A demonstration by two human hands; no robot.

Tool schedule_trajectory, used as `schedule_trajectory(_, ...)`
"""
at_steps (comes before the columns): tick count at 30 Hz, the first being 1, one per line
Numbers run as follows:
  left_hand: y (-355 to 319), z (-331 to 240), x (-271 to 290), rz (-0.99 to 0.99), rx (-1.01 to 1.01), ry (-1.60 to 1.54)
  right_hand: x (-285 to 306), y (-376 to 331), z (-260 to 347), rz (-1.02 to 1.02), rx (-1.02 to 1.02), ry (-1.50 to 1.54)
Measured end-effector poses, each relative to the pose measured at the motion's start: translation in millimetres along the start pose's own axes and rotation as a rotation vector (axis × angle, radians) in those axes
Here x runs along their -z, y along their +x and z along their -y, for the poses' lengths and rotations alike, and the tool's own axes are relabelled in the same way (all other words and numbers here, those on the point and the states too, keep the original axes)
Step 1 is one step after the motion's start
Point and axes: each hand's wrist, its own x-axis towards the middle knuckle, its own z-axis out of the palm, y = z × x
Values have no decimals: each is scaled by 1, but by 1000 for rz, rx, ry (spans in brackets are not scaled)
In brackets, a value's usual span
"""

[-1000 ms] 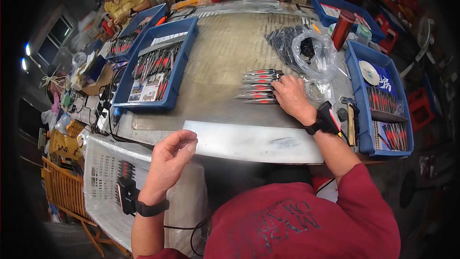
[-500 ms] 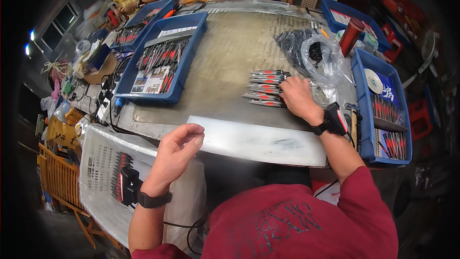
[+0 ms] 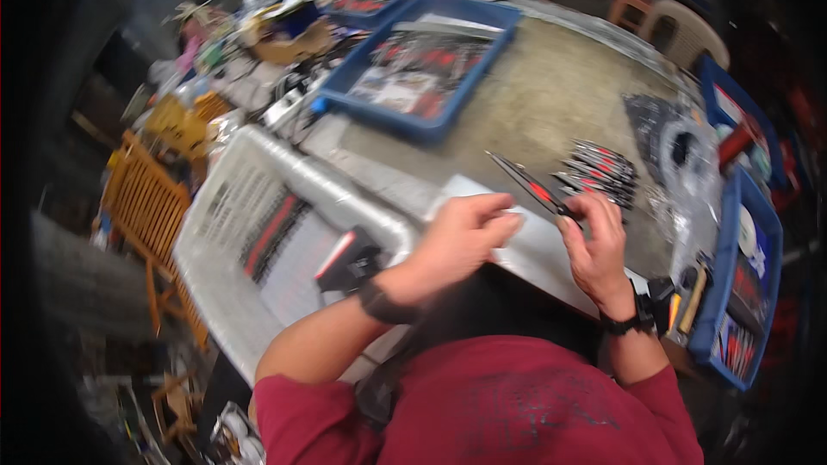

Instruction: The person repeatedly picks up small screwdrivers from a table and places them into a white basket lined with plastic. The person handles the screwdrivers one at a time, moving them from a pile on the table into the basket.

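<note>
My right hand (image 3: 596,250) pinches the near end of a slim pen-like tool (image 3: 536,189), black with a red middle. Its pointed tip slants up to the left, above the table's front edge. My left hand (image 3: 457,241) is held apart from it, to the left, empty, with thumb and fingers apart. Just beyond my right hand lies a row of similar pen-like tools (image 3: 596,174) in silver, black and red. Under both hands a white sheet (image 3: 538,251) runs along the table edge. Motion blur hides the finer details.
A white plastic-lined basket (image 3: 207,250) at my left holds a row of red-and-black tools (image 3: 274,237). Blue trays (image 3: 431,129) stand on the far left and a blue tray (image 3: 702,340) at the right. Clear plastic bags (image 3: 685,164) lie beyond the row.
My right hand has left the row and come back toward me with one pen-like tool. My left hand has moved right, toward it. The view has turned left.
</note>
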Motion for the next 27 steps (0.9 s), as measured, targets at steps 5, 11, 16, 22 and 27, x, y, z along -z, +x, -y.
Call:
schedule_trajectory(5, -5, -3, -1, -99, 28, -282, -24, 4, 29, -56, 203, -33)
schedule_trajectory(11, -6, -13, 24, -230, -134, -322, -37, -1, 24, 10, -45, 404)
schedule_trajectory(16, -6, -15, 95, -472, -325, -210, -44, -8, -2, -8, -237, 604)
schedule_trajectory(22, -25, 7, 204, -897, -247, -69, -39, -18, -27, -12, -320, 575)
schedule_trajectory(27, -51, 74, 264, -1073, -45, -123, -38, -30, -42, -6, -342, 520)
